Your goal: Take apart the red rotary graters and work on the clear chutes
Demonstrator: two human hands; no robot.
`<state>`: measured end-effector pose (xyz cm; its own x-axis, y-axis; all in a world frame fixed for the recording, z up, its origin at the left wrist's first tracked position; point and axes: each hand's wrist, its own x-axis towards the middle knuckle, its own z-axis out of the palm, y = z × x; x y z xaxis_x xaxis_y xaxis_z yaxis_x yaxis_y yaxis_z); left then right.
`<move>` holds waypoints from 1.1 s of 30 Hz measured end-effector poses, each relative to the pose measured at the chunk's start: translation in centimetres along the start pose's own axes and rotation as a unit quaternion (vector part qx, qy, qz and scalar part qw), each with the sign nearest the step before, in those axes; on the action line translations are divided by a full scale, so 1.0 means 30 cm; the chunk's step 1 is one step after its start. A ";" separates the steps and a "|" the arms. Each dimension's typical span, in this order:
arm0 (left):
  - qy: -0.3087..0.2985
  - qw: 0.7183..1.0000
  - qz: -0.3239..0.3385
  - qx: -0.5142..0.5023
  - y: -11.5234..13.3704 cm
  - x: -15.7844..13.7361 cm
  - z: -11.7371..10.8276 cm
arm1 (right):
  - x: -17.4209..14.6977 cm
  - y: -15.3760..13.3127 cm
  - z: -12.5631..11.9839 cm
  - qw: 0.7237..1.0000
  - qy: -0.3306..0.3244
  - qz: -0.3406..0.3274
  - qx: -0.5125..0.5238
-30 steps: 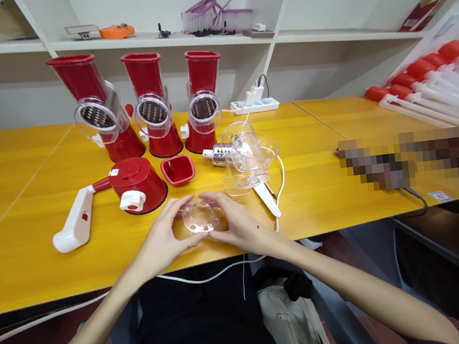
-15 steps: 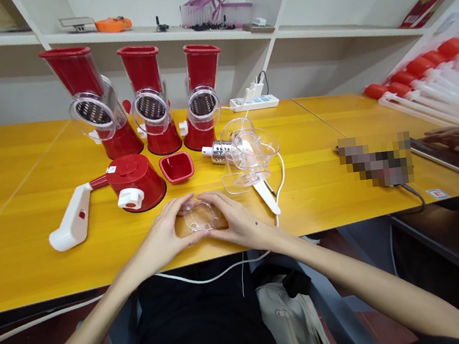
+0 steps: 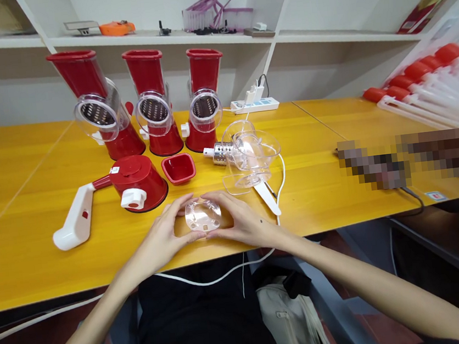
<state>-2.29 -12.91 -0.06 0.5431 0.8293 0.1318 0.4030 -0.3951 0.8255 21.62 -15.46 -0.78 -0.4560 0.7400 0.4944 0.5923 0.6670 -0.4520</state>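
Observation:
Between my left hand (image 3: 170,228) and my right hand (image 3: 239,219) is a clear plastic part (image 3: 203,217) with small holes along its near edge. Thumbs grip its near side and fingers curl round its far side, close above the table front. Left of my hands stands a red grater base (image 3: 138,183) with a white knob and a white crank handle (image 3: 77,217). Just beyond them lies a small red hopper cup (image 3: 178,168). To the right are a clear plastic grater housing (image 3: 249,156) and a metal drum grater (image 3: 222,153).
Behind stand three assembled red rotary graters (image 3: 202,100). A white power strip (image 3: 255,105) with plugs lies further right, its white cable (image 3: 284,182) running to the table front. Red-capped clear items (image 3: 417,76) are piled at right, near another person's hand.
The clear plastic part has tilted slightly and its face now catches more light, still in both hands. The view has shifted slightly. At right, the other person's hand has moved.

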 end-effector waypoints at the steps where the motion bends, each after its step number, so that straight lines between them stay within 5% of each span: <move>1: -0.002 1.000 0.002 0.002 -0.002 -0.002 0.000 | -0.001 0.000 0.000 1.000 0.001 0.003 0.006; 5: -0.001 0.999 0.035 0.030 0.007 -0.010 -0.007 | -0.007 -0.001 -0.002 0.999 -0.006 0.030 0.036; 8: 0.069 0.987 0.105 0.099 0.030 0.003 -0.025 | -0.012 0.001 -0.004 0.996 -0.008 0.069 0.062; 12: 0.173 0.914 0.183 0.318 0.058 0.082 -0.048 | -0.012 -0.004 -0.010 0.993 -0.007 0.096 0.072; 18: 0.099 0.829 0.113 0.538 0.079 0.203 -0.060 | -0.015 -0.019 -0.009 0.997 0.019 0.070 0.037; 33: 0.144 0.872 0.182 0.432 0.079 0.058 -0.020 | -0.019 -0.052 0.009 0.987 0.155 0.018 -0.031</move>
<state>-0.82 -12.18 2.46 0.5928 0.6028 0.5341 0.7148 -0.6993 -0.0040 20.77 -16.90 -0.54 -0.2148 0.6942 0.6869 0.6475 0.6278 -0.4320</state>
